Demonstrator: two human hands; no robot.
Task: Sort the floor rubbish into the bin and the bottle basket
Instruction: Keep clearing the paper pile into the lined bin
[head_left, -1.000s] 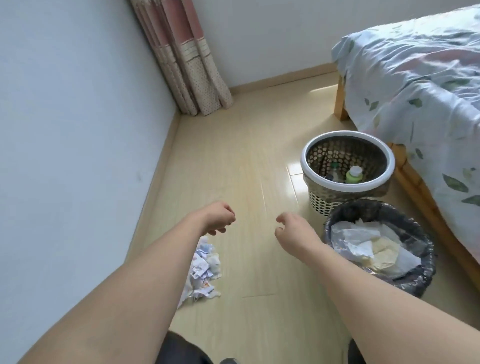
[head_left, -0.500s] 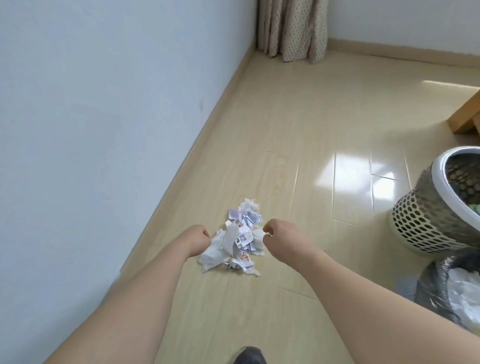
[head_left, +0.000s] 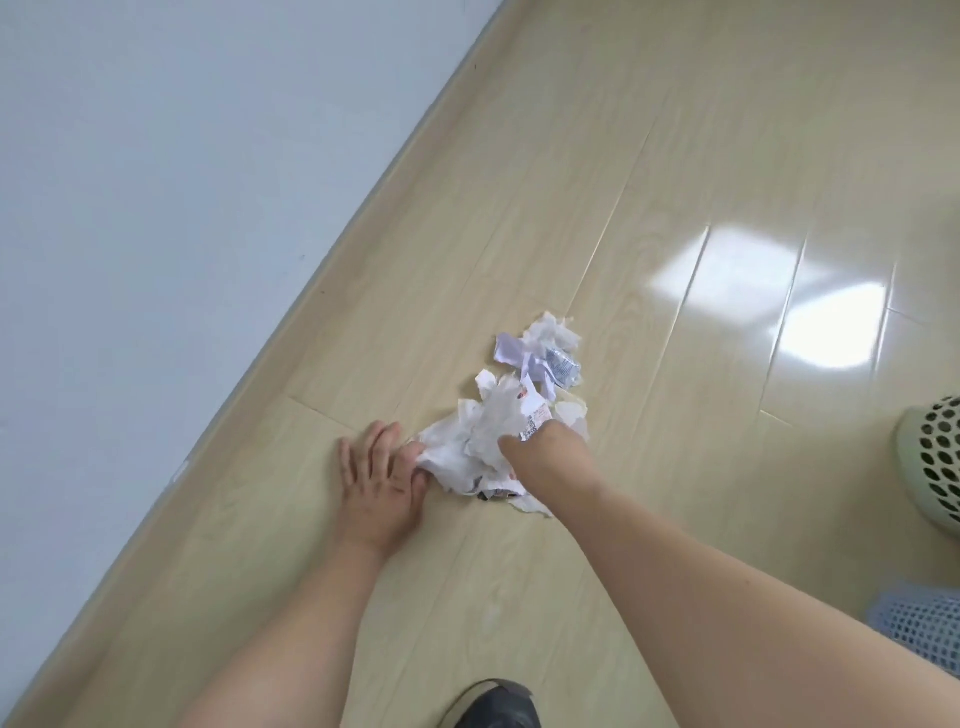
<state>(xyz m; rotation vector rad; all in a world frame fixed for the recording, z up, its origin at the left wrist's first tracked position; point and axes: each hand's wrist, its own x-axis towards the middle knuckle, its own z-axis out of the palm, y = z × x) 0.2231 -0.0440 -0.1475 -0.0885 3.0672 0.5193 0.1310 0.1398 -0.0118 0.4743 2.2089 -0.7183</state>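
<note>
The pile of crumpled paper scraps (head_left: 498, 431) lies on the pale wood floor (head_left: 649, 208), a little out from the skirting of the white wall (head_left: 156, 182). Torn white tissue, printed label bits and a lilac strip make up the pile, with a crushed silvery wrapper (head_left: 563, 366) at its far end. Your left hand (head_left: 382, 473) lies flat on the floor against the near-left edge of the pile, fingers straight and spread, the thumb side touching the paper. Your right hand (head_left: 540, 452) is pushed into the pile from its right side; its fingers are buried in the paper, so you cannot tell whether they are curled round anything. Well to the right of the pile, at the frame edge, stands the perforated bottle basket (head_left: 935, 457), and nearer you than that a blue mesh bin (head_left: 919, 618) shows only a corner. Nearer you than the pile, a dark shoe (head_left: 491, 706) pokes in
</note>
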